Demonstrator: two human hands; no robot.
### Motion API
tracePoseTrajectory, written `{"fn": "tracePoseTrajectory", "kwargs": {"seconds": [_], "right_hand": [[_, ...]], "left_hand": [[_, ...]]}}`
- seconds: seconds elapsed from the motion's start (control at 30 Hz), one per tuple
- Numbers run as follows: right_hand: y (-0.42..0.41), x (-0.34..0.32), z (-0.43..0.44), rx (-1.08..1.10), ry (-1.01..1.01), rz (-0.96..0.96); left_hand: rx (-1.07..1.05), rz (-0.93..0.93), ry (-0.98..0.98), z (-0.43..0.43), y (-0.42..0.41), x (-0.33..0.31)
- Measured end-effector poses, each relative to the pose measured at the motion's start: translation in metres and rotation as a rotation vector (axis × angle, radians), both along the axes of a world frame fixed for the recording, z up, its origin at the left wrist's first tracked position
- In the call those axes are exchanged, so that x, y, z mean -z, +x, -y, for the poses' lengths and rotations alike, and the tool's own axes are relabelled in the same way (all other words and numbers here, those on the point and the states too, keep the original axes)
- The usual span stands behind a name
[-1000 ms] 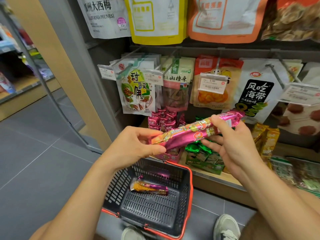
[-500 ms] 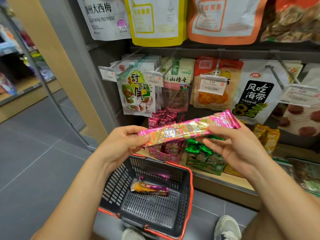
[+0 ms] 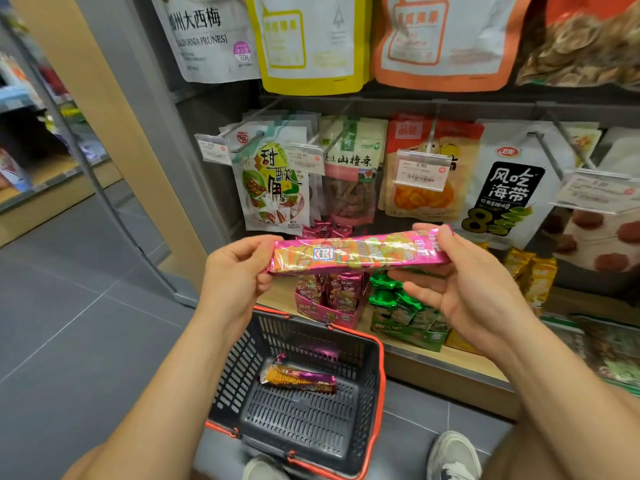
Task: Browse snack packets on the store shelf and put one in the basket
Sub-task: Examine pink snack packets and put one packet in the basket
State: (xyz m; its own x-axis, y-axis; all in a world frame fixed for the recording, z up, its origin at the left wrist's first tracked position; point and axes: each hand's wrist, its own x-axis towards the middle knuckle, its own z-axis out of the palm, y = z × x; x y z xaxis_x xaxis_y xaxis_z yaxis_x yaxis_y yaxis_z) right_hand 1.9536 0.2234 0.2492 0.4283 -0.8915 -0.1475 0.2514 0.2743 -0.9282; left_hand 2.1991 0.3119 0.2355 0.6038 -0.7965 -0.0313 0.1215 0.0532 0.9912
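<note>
Head view: both hands hold one long pink snack packet level and crosswise in front of the store shelf, above the basket and clear of it. The left hand pinches the packet's left end between thumb and curled fingers. The right hand grasps the right end, with the thumb over the top edge and the fingers spread underneath. The packet's printed face is turned up toward the camera.

The dark basket with its red rim stands on the grey floor close against the shelf's front edge, between the person's two shoes. A smaller orange-and-purple packet lies flat on the basket's bottom, near its far left corner.

At the shelf's left front corner sits a pink display box of upright packets, and just beside it, to the right, a green display box. Above them, pouches hang on hooks with price tags clipped in front.
</note>
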Motion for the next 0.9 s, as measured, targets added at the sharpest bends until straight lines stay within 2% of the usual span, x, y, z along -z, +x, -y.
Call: {"fn": "tracePoseTrajectory", "kwargs": {"seconds": [0.07, 0.17, 0.27, 0.37, 0.43, 0.5, 0.6, 0.7, 0.8, 0.9], "right_hand": [[0.002, 0.001, -0.002, 0.012, -0.098, -0.042], [0.003, 0.001, -0.003, 0.057, -0.194, -0.050], [-0.001, -0.004, -0.002, 0.033, -0.225, -0.006], [-0.009, -0.009, 0.003, -0.048, -0.302, -0.017], [-0.012, -0.012, 0.006, -0.034, -0.447, -0.103], [-0.013, -0.019, 0.007, 0.062, -0.731, -0.313], [-0.009, -0.027, 0.006, 0.158, -1.058, -0.510], [-0.009, -0.026, 0.007, 0.163, -1.304, -0.715], [-0.010, -0.022, 0.013, 0.139, -1.402, -0.856], [-0.005, -0.015, 0.026, 0.055, -1.382, -0.955]], "left_hand": [[-0.087, 0.163, 0.038, 0.002, -0.001, 0.003], [-0.159, 0.290, 0.044, 0.005, -0.003, 0.007], [-0.128, 0.347, 0.074, 0.007, -0.003, 0.012], [-0.040, 0.304, 0.075, 0.011, -0.008, 0.017], [0.011, 0.259, 0.089, 0.016, -0.012, 0.021], [0.053, 0.304, 0.144, 0.024, -0.018, 0.027], [0.161, 0.676, 0.300, 0.034, -0.026, 0.037], [0.309, 0.882, 0.409, 0.044, -0.035, 0.045], [0.370, 1.131, 0.457, 0.060, -0.039, 0.048], [0.423, 1.233, 0.535, 0.078, -0.040, 0.052]]}}
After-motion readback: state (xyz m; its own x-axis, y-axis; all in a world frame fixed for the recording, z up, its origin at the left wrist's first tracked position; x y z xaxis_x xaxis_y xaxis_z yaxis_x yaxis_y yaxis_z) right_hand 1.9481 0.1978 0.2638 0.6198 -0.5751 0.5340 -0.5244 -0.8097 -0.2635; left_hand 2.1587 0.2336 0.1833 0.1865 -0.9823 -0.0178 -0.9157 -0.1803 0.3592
